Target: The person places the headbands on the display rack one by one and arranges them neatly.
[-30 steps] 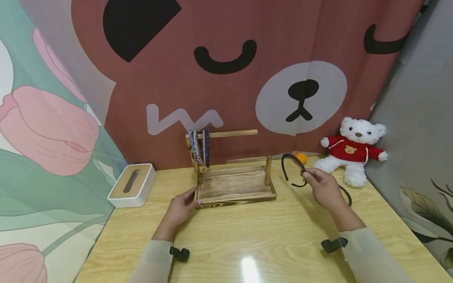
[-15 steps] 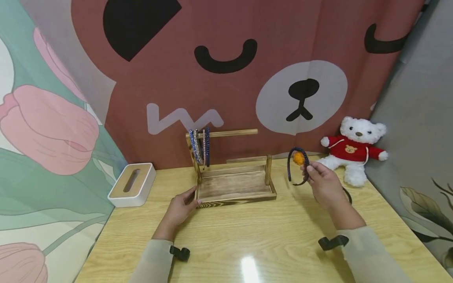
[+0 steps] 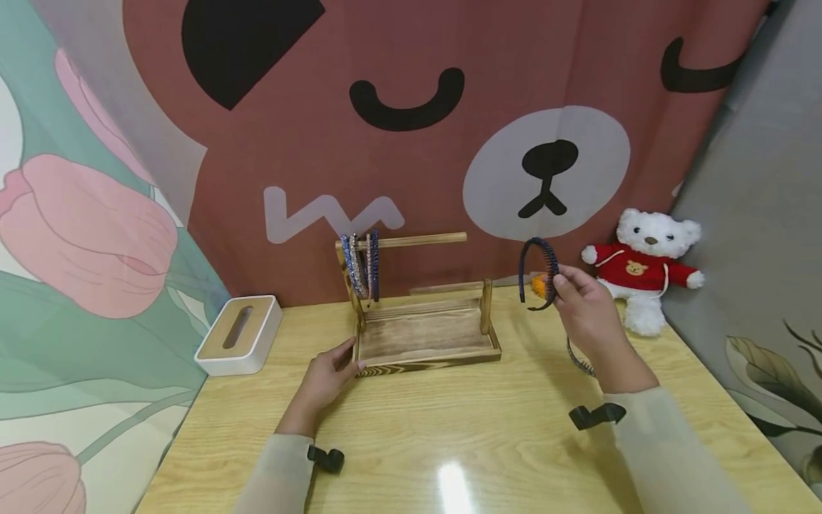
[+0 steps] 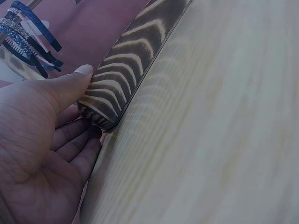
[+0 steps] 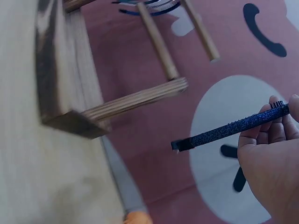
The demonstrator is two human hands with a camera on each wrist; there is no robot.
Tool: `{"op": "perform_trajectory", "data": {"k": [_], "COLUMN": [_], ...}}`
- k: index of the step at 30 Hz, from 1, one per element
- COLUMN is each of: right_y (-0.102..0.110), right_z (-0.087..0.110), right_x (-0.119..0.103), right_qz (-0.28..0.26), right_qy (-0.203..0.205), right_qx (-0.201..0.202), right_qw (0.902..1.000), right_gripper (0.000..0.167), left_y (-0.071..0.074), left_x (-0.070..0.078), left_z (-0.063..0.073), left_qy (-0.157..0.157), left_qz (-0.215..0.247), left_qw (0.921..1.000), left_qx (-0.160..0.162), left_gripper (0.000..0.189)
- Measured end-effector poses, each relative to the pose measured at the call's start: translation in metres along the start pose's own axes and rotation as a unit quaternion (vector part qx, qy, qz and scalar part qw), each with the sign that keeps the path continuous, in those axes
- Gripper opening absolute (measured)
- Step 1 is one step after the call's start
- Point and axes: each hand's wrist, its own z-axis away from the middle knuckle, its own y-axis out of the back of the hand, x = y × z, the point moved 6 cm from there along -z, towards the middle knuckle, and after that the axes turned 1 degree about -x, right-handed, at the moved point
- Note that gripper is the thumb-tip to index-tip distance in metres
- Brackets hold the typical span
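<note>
My right hand [image 3: 591,310] pinches a dark blue toothed headband [image 3: 550,260] between thumb and fingers. It is raised above the table, right of a wooden headband rack [image 3: 427,362]. In the right wrist view the glittery band [image 5: 224,132] points toward the rack's end post [image 5: 140,99]. With thumb on the front face and fingers at the end, my left hand [image 3: 324,382] grips the rack's front left corner [image 4: 110,95]. Several glittery headbands [image 3: 375,268] hang at the left end of the rack's upper rod [image 3: 424,241]. Another toothed headband [image 3: 580,360] lies partly hidden behind my right forearm.
A white tissue box [image 3: 237,341] with a wood-coloured top stands left of the rack. A white teddy bear [image 3: 648,270] in a red sweater sits at the back right. Beside it is a small orange object [image 3: 538,287], partly covered by the held headband. A printed curtain [image 3: 411,171] hangs behind.
My right hand has risen with the headband and turned it more upright. More of the headband on the table shows left of the forearm. My left hand stays at the rack corner.
</note>
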Motion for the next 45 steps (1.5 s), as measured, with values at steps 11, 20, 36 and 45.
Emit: {"op": "perform_trajectory", "data": {"k": [11, 20, 36, 45], "right_y": [-0.036, -0.051, -0.103, -0.152], "right_z": [-0.020, -0.033, -0.066, -0.074], "right_x": [-0.026, -0.030, -0.015, 0.005], "right_qz": [-0.052, -0.047, -0.046, 0.010], "right_qy": [0.039, 0.057, 0.023, -0.044], "right_qx": [-0.021, -0.017, -0.037, -0.039], "right_qw": [0.9977, 0.9971, 0.9980, 0.9982], "right_gripper": [0.015, 0.015, 0.019, 0.044], "left_y": [0.001, 0.000, -0.001, 0.000], "left_x": [-0.001, 0.001, 0.001, -0.001], "left_z": [0.001, 0.000, 0.001, -0.001], "left_qy": [-0.006, 0.004, 0.005, 0.005], "left_qz": [-0.006, 0.000, 0.002, 0.007], "left_qw": [0.9999, 1.0000, 1.0000, 1.0000], "left_qx": [0.007, -0.002, -0.002, -0.004], "left_gripper": [0.067, 0.067, 0.066, 0.067]}}
